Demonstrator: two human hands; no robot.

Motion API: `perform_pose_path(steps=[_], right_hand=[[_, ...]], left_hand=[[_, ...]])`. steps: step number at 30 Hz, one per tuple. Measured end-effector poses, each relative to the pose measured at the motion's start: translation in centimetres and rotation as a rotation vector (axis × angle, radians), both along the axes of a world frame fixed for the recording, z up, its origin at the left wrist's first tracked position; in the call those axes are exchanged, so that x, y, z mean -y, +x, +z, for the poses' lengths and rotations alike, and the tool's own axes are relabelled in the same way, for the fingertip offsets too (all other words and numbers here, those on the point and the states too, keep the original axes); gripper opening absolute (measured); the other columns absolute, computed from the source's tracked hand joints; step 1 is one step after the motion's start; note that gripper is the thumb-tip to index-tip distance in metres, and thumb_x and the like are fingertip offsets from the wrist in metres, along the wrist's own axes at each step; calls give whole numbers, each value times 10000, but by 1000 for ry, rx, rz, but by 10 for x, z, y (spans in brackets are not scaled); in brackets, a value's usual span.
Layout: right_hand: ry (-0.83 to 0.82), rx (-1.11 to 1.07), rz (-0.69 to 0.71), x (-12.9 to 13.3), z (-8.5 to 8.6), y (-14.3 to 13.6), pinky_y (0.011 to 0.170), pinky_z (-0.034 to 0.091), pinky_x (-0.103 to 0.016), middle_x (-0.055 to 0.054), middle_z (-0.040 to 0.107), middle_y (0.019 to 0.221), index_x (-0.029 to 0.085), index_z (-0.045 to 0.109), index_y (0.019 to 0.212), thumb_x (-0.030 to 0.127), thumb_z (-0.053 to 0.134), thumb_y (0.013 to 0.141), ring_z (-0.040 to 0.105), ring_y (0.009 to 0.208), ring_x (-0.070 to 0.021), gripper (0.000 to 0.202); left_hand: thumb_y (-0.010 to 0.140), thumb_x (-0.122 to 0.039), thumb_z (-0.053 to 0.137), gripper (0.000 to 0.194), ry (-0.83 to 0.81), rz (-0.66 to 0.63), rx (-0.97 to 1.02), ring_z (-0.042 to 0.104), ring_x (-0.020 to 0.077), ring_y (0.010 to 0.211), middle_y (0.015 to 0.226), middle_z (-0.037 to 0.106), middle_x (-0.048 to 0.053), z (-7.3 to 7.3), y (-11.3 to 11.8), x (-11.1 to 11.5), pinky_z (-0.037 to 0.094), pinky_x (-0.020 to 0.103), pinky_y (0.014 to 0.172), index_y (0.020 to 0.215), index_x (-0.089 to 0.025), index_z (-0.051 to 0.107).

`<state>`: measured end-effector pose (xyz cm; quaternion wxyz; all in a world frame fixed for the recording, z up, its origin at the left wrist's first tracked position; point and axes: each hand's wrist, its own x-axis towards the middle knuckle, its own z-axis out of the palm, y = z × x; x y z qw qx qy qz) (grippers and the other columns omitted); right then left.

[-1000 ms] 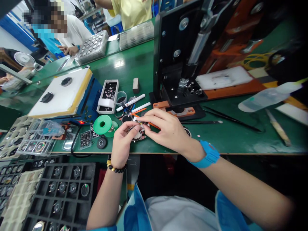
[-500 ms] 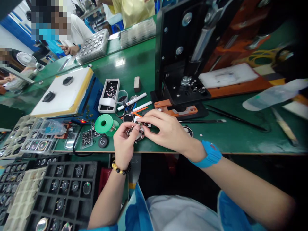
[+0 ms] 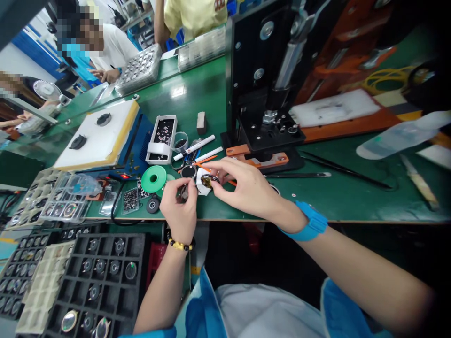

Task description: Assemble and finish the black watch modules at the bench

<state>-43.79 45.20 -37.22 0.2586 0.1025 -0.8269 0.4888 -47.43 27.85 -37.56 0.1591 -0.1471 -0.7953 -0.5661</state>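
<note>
My left hand (image 3: 179, 204) pinches a small round watch case (image 3: 183, 191) at the front edge of the green bench (image 3: 334, 197). My right hand (image 3: 248, 185), with a blue watch on its wrist, holds a small round ring-like part (image 3: 207, 180) between thumb and fingers, a short way right of the case. A white scrap (image 3: 200, 180) lies under that part. A green tape spool (image 3: 154, 179) sits just left of my left hand. An orange-handled tool (image 3: 202, 167) lies behind my fingers.
A black press (image 3: 264, 89) stands behind my right hand. White markers (image 3: 197, 146), a white parts box (image 3: 162, 138) and a white-topped blue unit (image 3: 102, 136) lie to the left. Black compartment trays (image 3: 95, 277) of watch cases sit below the bench. Other people work across the table.
My hands have drawn apart: the right hand lifted the small round part away from the case, which the left hand pulled slightly left. The view shifted a little.
</note>
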Motion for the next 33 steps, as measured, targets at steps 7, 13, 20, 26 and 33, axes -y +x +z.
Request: perform_pose_path(steps=[7, 13, 20, 26, 33], right_hand=[[-397, 195, 76, -4, 8, -1, 732, 642, -285, -70, 753, 1075, 195, 718, 1247, 239, 686, 908, 725, 933, -188, 344], [-530, 235, 128, -6, 11, -2, 786, 633, -309, -63, 754, 1073, 186, 734, 1212, 240, 717, 877, 716, 916, -183, 339], [-499, 268, 160, -3, 11, -1, 812, 638, -330, -73, 748, 1112, 195, 731, 1214, 302, 707, 894, 703, 957, -195, 338], [-329, 157, 261, 0, 17, 3, 796, 633, -306, -68, 742, 1175, 219, 739, 1199, 253, 654, 938, 717, 1006, -194, 276], [-291, 240, 295, -13, 51, 14, 910, 616, -339, -50, 772, 1190, 227, 699, 1304, 380, 642, 1001, 733, 1075, -213, 345]], left_hand=[[989, -395, 670, 235, 13, -200, 344, 679, 179, 850, 1017, 710, 60, 7, -6, 22, 561, 278, 730, 1117, -199, 679], [1006, -201, 599, 154, -435, -217, -107, 640, 245, 1130, 1148, 716, 94, -2, -6, 20, 487, 393, 1033, 1125, -217, 696], [1003, -307, 644, 277, -167, -229, -63, 667, 241, 1143, 1238, 710, 103, 12, 4, 14, 528, 384, 1014, 1262, -212, 671], [915, -395, 771, 260, 165, -329, 302, 690, 176, 950, 1041, 749, 55, 29, 9, 0, 550, 258, 835, 1080, -196, 746], [815, -370, 879, 244, 478, -324, 490, 661, 105, 827, 924, 728, 6, 39, 14, 14, 537, 180, 726, 925, -183, 766]])
